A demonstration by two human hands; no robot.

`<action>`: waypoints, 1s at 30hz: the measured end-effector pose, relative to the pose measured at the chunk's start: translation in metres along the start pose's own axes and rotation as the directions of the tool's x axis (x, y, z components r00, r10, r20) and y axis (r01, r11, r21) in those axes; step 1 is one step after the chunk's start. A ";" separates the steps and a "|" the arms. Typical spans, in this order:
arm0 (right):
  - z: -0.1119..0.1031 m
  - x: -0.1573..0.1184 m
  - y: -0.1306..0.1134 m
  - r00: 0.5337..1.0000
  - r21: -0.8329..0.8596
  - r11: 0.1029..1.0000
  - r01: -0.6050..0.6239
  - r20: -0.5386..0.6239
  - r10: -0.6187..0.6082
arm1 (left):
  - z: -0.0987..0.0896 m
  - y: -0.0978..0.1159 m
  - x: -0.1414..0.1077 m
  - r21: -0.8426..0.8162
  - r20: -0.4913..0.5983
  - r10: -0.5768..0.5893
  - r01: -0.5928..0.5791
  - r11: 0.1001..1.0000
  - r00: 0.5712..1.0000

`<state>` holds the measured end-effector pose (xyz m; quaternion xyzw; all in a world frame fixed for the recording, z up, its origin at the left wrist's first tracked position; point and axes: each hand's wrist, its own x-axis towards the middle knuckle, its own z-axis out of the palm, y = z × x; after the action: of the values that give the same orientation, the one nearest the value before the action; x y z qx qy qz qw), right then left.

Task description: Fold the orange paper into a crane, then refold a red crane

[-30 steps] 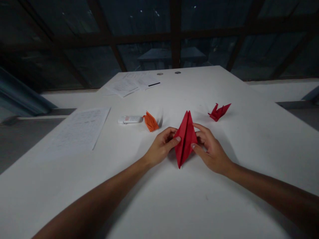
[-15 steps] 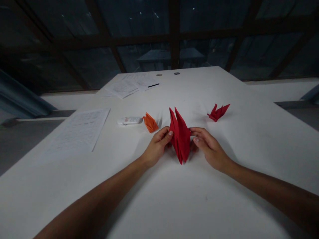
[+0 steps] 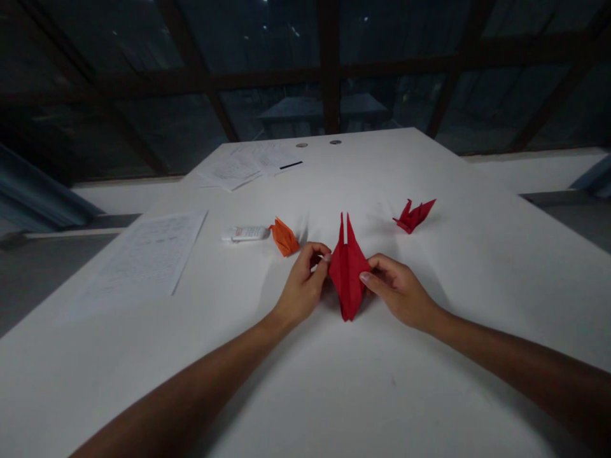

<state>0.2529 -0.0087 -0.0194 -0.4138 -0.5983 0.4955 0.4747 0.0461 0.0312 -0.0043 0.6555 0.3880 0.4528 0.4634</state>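
Observation:
A red folded paper [image 3: 349,273], an origami piece with two narrow points at its far end, is held just above the table between my hands. My right hand [image 3: 398,289] pinches its right corner, thumb on the near face and fingers behind. At the left corner, my left hand [image 3: 305,280] is closed with thumb and fingertips together on the paper's edge. An orange origami piece [image 3: 285,238] lies beyond my left hand. Farther off to the right stands a red paper crane [image 3: 414,216].
The white table [image 3: 382,394] carries a white tube [image 3: 245,234] left of the orange piece. A printed sheet [image 3: 147,248] lies at the left, more papers [image 3: 248,165] with a black strip [image 3: 291,165] farther back. Two small round discs sit near the far edge, before dark windows.
The red paper has turned, so its flat face with two separate points now faces me. My right thumb has come onto its face; my left thumb has shifted to the edge.

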 end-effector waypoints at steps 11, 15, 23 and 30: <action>0.002 0.003 -0.005 1.000 0.044 0.999 -0.014 -0.007 0.015 | 0.000 0.001 -0.003 0.150 0.115 0.022 -0.039 0.988 0.993; 0.001 0.005 -0.007 0.999 0.038 0.999 -0.021 -0.041 0.023 | -0.001 -0.002 -0.002 0.056 0.129 -0.047 0.040 0.998 0.991; -0.003 0.007 -0.001 0.998 0.001 0.999 -0.047 -0.049 0.047 | 0.000 -0.005 -0.001 -0.044 0.135 -0.083 0.089 0.995 0.987; -0.005 0.012 -0.003 0.997 0.050 0.997 -0.054 -0.058 0.056 | -0.004 -0.005 0.001 -0.039 0.144 -0.097 0.104 0.994 0.985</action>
<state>0.2551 0.0035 -0.0142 -0.4329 -0.5600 0.5104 0.4884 0.0427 0.0345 -0.0078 0.6546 0.3762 0.3900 0.5271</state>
